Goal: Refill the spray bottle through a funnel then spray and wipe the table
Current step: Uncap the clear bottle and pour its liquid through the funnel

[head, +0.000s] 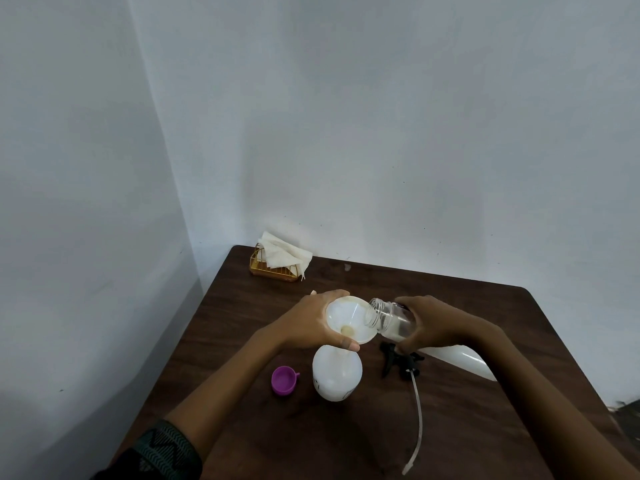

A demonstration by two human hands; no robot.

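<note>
refill underway | left grip (308, 323) held funnel (349, 315) on bottle (337, 375) | right grip (433, 323) held tipped jar (388, 317) | spraying, wiping left

My worktop (415, 284) is dark brown wood grain. The funnel (349, 311) is creamy white, the spray bottle (337, 381) milky white, the refill bottle (389, 315) clear with whitish liquid. The cap (284, 380) is purple, the trigger head (401, 362) black with a pale tube (418, 420). Gold wire holder (273, 271), white napkins (282, 252). My sleeve (162, 448) is dark green with black zigzags.
</note>
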